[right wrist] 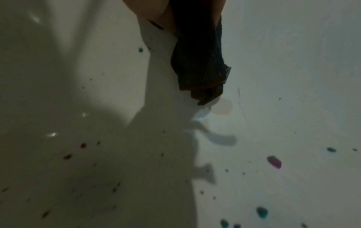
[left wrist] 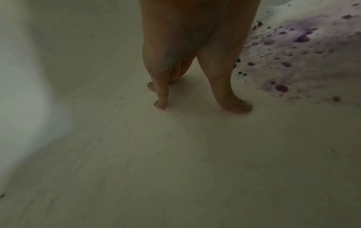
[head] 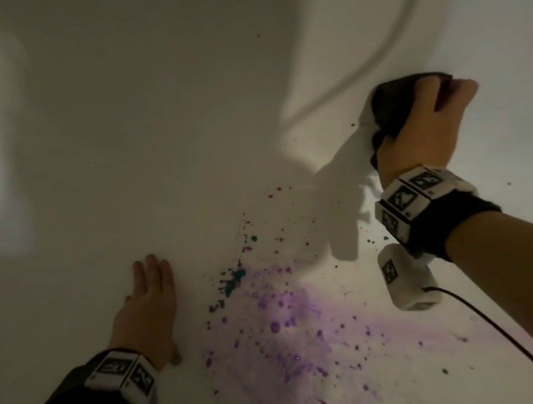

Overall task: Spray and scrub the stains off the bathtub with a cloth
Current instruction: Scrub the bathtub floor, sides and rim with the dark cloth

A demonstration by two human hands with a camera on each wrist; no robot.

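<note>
The right hand (head: 426, 131) squeezes the soft dark cloth (head: 395, 105) against the bathtub (head: 177, 111) side wall. The left hand (head: 146, 307) lies flat, holding nothing. Purple stains (head: 295, 321) wait on the tub floor; the bunched cloth should squash easily.

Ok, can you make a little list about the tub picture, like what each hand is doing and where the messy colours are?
left hand: fingers straight, flat on the bathtub floor, holding nothing
right hand: gripping a dark cloth, up beside the tub's right wall
stains: purple smear and splatter between the hands, with some teal spots
cloth on stains: no, it is away from the main purple patch
spray bottle: not in view
</note>
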